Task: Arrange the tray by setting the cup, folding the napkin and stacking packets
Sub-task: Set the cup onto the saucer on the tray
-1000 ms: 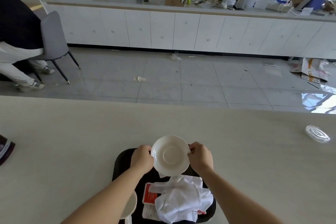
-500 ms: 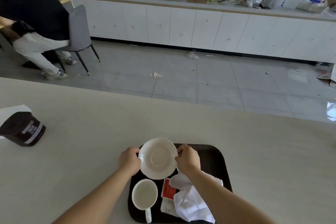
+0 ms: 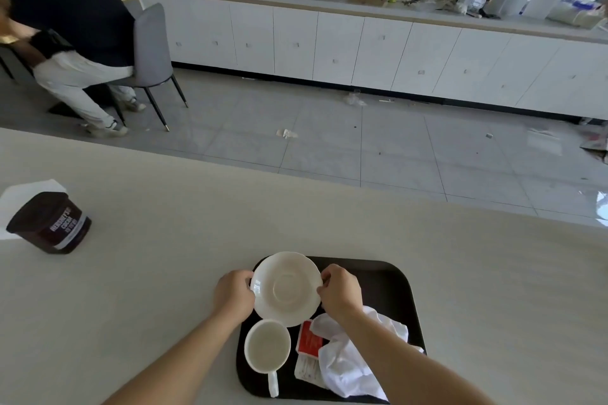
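A black tray (image 3: 391,286) lies on the pale counter near me. Over its far left corner I hold a white saucer (image 3: 286,288) by both edges: my left hand (image 3: 234,296) grips its left rim, my right hand (image 3: 340,291) its right rim. Just behind the saucer on the tray stands an empty white cup (image 3: 267,347), handle towards me. To its right lie a red packet (image 3: 309,339) and a pale packet (image 3: 307,370), partly covered by a crumpled white napkin (image 3: 355,362) under my right forearm.
A dark cocoa tub (image 3: 52,223) lies tilted on a white paper at the counter's left. Beyond the counter's far edge is tiled floor with scraps, white cabinets, and a seated person (image 3: 65,26) on a grey chair at the far left.
The view has swung left, bringing the cocoa tub and the cup into sight. Both hands still hold the saucer, now lower and over the tray's far left corner.
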`<control>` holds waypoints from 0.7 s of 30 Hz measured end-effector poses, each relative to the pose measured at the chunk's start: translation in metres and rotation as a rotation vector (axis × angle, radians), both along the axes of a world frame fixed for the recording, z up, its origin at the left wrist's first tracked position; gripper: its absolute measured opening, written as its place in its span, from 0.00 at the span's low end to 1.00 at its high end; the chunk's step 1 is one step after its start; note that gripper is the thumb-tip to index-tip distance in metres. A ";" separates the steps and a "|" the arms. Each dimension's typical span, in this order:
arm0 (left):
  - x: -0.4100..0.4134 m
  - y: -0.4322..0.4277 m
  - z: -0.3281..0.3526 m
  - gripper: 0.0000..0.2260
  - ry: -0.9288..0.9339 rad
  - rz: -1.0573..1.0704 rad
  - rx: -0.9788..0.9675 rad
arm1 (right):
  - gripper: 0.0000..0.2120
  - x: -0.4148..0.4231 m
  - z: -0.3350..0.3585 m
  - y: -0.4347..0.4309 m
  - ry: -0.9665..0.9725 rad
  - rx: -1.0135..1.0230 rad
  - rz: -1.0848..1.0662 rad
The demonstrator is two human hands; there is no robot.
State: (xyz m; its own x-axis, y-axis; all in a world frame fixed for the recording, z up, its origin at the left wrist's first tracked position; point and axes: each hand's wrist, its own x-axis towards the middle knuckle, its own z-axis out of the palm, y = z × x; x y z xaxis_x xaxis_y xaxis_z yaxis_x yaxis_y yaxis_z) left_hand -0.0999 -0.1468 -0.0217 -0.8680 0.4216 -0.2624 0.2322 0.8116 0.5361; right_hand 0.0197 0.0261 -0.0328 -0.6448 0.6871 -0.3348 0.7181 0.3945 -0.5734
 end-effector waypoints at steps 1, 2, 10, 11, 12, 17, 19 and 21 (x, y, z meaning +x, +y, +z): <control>0.000 -0.001 0.000 0.07 -0.011 0.009 -0.005 | 0.07 0.000 0.000 0.000 0.001 -0.001 0.000; 0.000 -0.001 0.000 0.06 -0.024 0.016 -0.005 | 0.06 0.000 0.000 0.000 0.002 -0.002 0.002; 0.006 -0.006 0.001 0.10 -0.068 0.084 0.039 | 0.13 0.001 -0.002 0.000 0.059 -0.041 0.017; 0.009 -0.007 0.000 0.11 -0.078 0.112 0.065 | 0.13 0.001 -0.002 0.000 0.059 -0.036 0.016; 0.011 -0.008 -0.001 0.12 -0.082 0.134 0.084 | 0.13 0.001 -0.002 -0.001 0.058 -0.035 0.012; 0.016 -0.011 0.003 0.11 -0.109 0.177 0.124 | 0.13 0.001 0.001 -0.005 0.047 -0.053 0.030; 0.018 -0.014 0.002 0.11 -0.108 0.148 0.151 | 0.13 0.004 0.002 -0.004 0.041 -0.066 0.059; 0.022 -0.019 -0.001 0.11 -0.081 0.090 0.167 | 0.15 0.010 0.004 -0.005 0.038 -0.018 0.118</control>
State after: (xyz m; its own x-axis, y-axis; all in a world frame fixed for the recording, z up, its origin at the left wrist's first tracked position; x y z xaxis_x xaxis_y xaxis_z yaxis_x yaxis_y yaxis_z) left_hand -0.0784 -0.1659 -0.0228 -0.8830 0.3866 -0.2660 0.1129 0.7251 0.6793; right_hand 0.0293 0.0209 -0.0291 -0.7331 0.6001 -0.3200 0.6451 0.4643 -0.6069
